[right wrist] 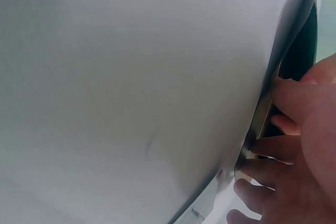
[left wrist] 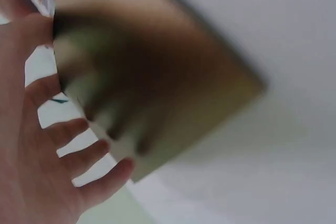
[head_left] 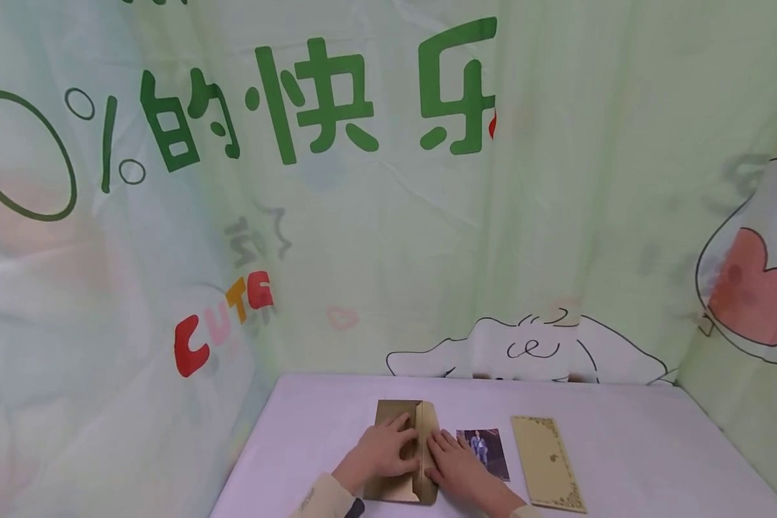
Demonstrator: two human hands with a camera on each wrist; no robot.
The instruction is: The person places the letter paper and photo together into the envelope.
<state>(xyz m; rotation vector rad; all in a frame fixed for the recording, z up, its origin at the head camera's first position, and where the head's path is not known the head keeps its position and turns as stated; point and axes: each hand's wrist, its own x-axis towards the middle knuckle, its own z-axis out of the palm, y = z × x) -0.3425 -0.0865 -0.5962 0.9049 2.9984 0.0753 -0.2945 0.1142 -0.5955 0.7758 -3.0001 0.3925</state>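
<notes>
A gold paper envelope (head_left: 388, 491) lies upright-wise on the table, its long flap (head_left: 430, 417) along the right side. My left hand (head_left: 388, 450) rests on the envelope's body with fingers spread; in the left wrist view the fingertips touch its shiny surface (left wrist: 210, 108). Against the flap's outer edge lies my right hand (head_left: 456, 467), fingers extended and pressing on it. The right wrist view shows that hand (right wrist: 294, 177) at the flap's edge, which stands slightly raised. Just right of it is a dark photo (head_left: 488, 450) of a person, partly behind the hand.
A long gold card (head_left: 547, 460) with ornate corners lies to the right of the photo. The table (head_left: 647, 446) has a pale lilac cover. Printed fabric curtains (head_left: 388, 252) enclose the table at the back and both sides.
</notes>
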